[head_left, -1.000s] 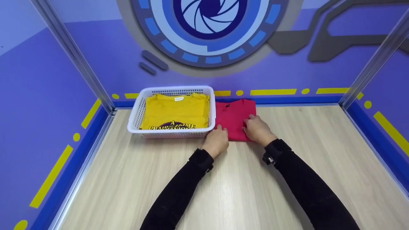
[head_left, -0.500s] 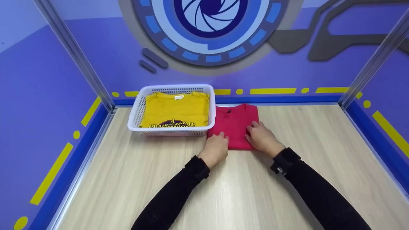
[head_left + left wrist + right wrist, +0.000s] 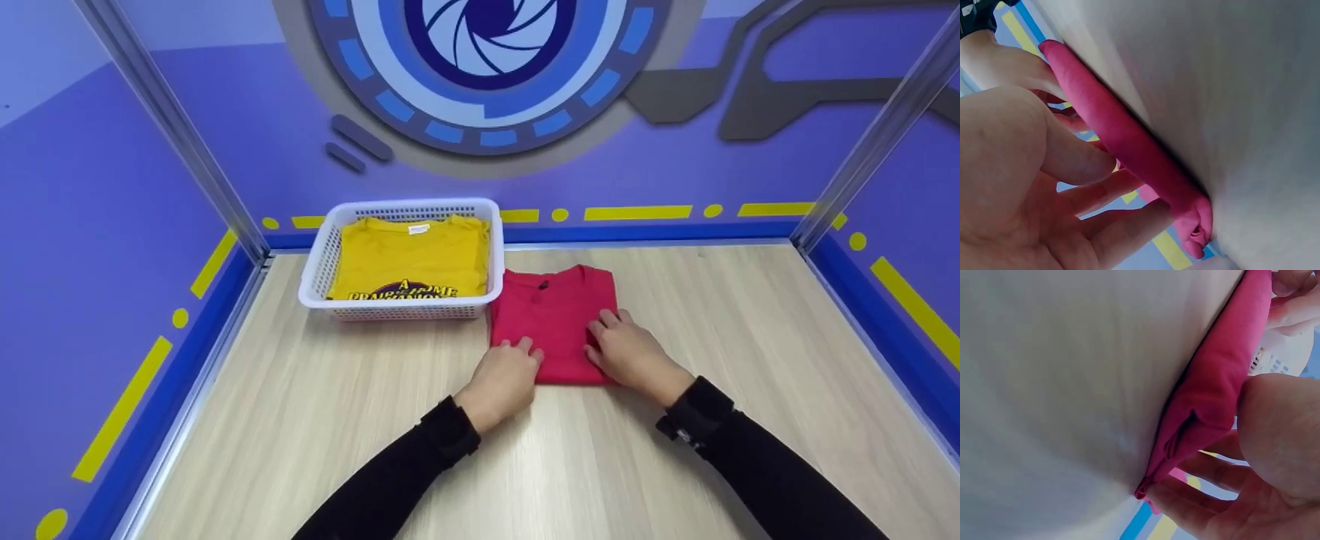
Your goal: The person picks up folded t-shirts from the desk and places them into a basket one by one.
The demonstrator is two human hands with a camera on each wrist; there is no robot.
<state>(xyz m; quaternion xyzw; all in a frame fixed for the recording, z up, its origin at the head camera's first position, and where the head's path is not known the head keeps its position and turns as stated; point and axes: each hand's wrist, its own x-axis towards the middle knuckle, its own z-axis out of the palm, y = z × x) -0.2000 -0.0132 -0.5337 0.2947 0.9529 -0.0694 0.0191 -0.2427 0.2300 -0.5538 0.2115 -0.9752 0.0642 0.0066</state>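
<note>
A: Where is the red shirt [image 3: 553,322] now?

B: Folded into a neat rectangle, flat on the tabletop [image 3: 675,465], roughly at the middle of its width. It has come toward the near edge: a second ago it lay up against the back edge, its left side touching the white basket [image 3: 399,309]. Now only its far left corner sits just beside the basket's near right corner.

A: And the hands?

B: Both are on the shirt's near edge. The left hand [image 3: 501,379] covers the near left corner, the right hand [image 3: 634,356] the near right one. The wrist views show the fingers of each hand [image 3: 1089,163] reaching over the top of the fold, with the thumbs at its near side [image 3: 1280,433]. I can't tell for sure whether any fingertips have slipped under the cloth, so call it a light hold at the corners, not a firm pinch.

A: So they dragged it?

B: It looks so. The fold stayed tidy through the slide, and the hands kept their places on it while the arms drew back.

A: What does that mean for the work?

B: My guess is the shirt is being pulled clear of the basket. The basket already holds a folded yellow shirt [image 3: 409,259].
</note>
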